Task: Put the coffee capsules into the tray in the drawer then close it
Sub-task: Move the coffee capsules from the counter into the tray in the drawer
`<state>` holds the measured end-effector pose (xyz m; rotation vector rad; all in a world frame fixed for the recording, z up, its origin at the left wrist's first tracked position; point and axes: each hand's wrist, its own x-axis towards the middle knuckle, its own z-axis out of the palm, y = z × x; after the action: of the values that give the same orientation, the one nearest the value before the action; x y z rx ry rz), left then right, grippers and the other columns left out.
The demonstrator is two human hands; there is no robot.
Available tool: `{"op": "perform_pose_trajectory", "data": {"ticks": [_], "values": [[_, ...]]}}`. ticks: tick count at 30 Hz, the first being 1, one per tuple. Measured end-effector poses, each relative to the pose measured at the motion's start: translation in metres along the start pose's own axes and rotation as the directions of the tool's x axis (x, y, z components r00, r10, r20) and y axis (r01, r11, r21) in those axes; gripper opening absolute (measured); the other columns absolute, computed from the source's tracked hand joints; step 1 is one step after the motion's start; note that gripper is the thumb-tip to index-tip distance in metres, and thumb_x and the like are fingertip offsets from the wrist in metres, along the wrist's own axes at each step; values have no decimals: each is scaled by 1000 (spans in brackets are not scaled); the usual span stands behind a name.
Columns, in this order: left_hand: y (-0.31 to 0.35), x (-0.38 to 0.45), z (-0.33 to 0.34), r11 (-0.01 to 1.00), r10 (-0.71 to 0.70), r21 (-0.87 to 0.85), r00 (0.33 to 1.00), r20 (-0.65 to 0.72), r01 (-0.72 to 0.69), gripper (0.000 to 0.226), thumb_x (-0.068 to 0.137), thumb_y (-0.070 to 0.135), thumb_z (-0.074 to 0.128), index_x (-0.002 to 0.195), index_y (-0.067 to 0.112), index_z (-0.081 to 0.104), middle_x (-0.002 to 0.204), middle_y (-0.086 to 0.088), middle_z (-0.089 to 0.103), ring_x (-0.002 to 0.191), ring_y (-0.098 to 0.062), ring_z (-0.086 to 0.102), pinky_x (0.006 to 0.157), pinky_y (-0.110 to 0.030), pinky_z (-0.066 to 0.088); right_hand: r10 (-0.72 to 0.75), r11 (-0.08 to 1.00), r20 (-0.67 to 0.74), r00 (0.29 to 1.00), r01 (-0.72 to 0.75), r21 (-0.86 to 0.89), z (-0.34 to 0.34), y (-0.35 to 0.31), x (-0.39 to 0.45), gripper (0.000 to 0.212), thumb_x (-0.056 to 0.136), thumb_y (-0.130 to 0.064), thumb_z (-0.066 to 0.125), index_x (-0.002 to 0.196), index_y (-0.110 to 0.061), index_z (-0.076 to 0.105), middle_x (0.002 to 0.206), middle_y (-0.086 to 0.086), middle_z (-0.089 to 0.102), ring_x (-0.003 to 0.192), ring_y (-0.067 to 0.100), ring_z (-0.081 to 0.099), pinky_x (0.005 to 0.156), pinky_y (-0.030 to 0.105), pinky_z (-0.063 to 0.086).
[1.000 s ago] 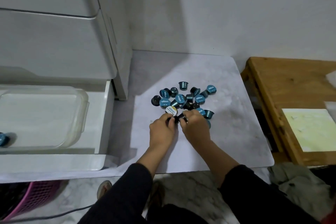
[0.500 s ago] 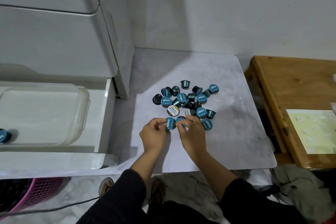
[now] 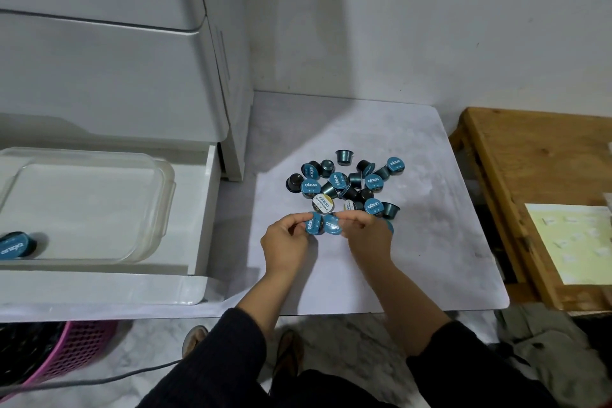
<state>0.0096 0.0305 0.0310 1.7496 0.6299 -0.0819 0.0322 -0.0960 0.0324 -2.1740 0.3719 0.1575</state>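
Observation:
A heap of several blue-lidded coffee capsules (image 3: 344, 182) lies on the pale table top (image 3: 430, 242). My left hand (image 3: 286, 243) pinches one blue capsule (image 3: 314, 224) at the heap's near edge. Right beside it, my right hand (image 3: 369, 237) pinches a second blue capsule (image 3: 332, 225); the two capsules touch. At the left, the white drawer (image 3: 202, 209) stands pulled out with a clear plastic tray (image 3: 159, 209) inside. One capsule (image 3: 15, 244) lies at the drawer's near left, beside or in the tray; I cannot tell which.
A white cabinet (image 3: 116, 60) rises behind the drawer. A wooden table (image 3: 530, 159) with a yellow sheet (image 3: 573, 242) stands to the right. A pink basket (image 3: 66, 351) and a grey cable (image 3: 99, 381) lie on the floor below.
Both hands have drawn back from the heap toward me, each lifting a blue capsule and turning its lid up into view.

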Motion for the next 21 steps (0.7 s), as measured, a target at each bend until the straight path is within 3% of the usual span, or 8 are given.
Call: {"op": "perform_pose_trajectory", "data": {"ticks": [2,4,7,9,14,21], "values": [[11,-2,-2,999,29,-23,999,13,-29,27,87,6,53,92,22,74,95,2,73,81,-11,62,82,-22,48,-48,996,-33,998,50,76,-9,-13,1,17,85,-2,58,94,-6,72,76,0,65,52,-5,56,51,4,39],[25,-6,-8,994,77,-76,996,51,-73,30,87,7,54,86,29,74,94,3,74,85,-13,66,87,-28,52,-42,960,-56,998,56,274,-21,-31,0,16,85,2,58,97,0,69,71,5,64,44,-5,54,45,5,39],[53,-16,-30,972,195,-151,977,88,-180,34,87,7,55,80,35,72,91,8,73,89,-9,67,85,-22,53,-30,886,-66,997,58,460,-34,-64,-3,16,84,4,58,95,-1,70,77,8,68,61,7,62,55,9,50],[74,-20,-49,953,274,-168,955,117,-253,33,87,4,55,82,32,72,87,11,71,85,-5,67,79,-12,51,-63,867,-43,997,76,492,-40,-84,-6,17,84,4,58,90,-6,71,73,2,70,61,6,64,59,11,52],[110,-15,-144,912,411,-105,884,225,-397,29,88,5,57,81,30,72,85,9,73,78,1,65,79,-12,49,-255,872,40,966,212,442,-30,-145,-27,24,84,-3,61,77,-24,71,73,-4,71,63,7,62,63,16,52],[107,43,-297,895,324,196,886,333,-401,27,87,6,61,79,28,74,81,14,75,80,-2,68,80,-15,49,-402,879,265,877,287,382,55,-215,-52,24,83,3,61,79,-18,71,72,-2,67,55,3,60,67,15,52]]}}
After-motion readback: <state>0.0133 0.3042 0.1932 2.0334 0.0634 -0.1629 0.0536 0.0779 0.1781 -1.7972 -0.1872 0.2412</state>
